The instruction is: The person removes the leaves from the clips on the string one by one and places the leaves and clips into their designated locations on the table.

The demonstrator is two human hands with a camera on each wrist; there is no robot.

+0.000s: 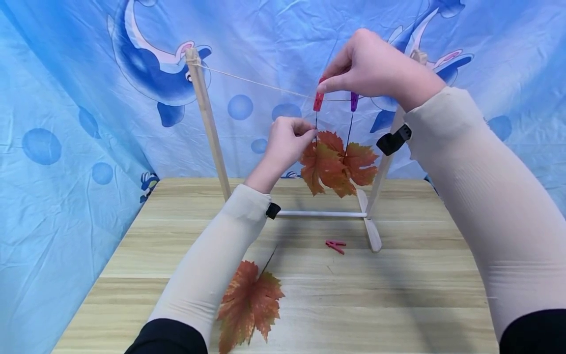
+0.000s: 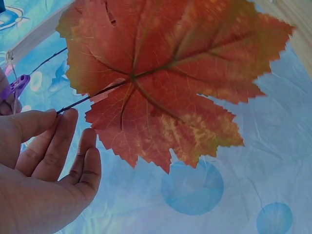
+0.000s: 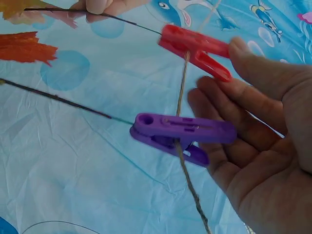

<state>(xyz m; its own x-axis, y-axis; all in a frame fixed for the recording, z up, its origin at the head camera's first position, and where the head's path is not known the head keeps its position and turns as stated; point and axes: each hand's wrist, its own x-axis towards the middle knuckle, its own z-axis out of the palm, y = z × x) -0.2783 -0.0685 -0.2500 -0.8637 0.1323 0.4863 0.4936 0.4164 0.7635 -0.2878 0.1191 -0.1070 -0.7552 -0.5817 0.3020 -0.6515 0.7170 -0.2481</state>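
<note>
A string (image 1: 256,83) runs between the posts of a wooden frame (image 1: 208,123). A red clothespin (image 1: 318,101) and a purple clothespin (image 1: 354,101) hang on it, each with an orange maple leaf below by its stem. My right hand (image 1: 322,87) pinches the top of the red clothespin (image 3: 195,48); the purple clothespin (image 3: 183,134) sits just beside its palm. My left hand (image 1: 309,132) pinches the thin dark stem (image 2: 78,102) of the left leaf (image 1: 320,167), right under the red pin. That leaf (image 2: 161,83) fills the left wrist view.
A third maple leaf (image 1: 249,302) lies on the wooden table (image 1: 398,295) near my left forearm. A spare red clothespin (image 1: 336,245) lies by the frame's right foot (image 1: 371,231). Blue dolphin-print cloth (image 1: 66,147) hangs behind and to the left.
</note>
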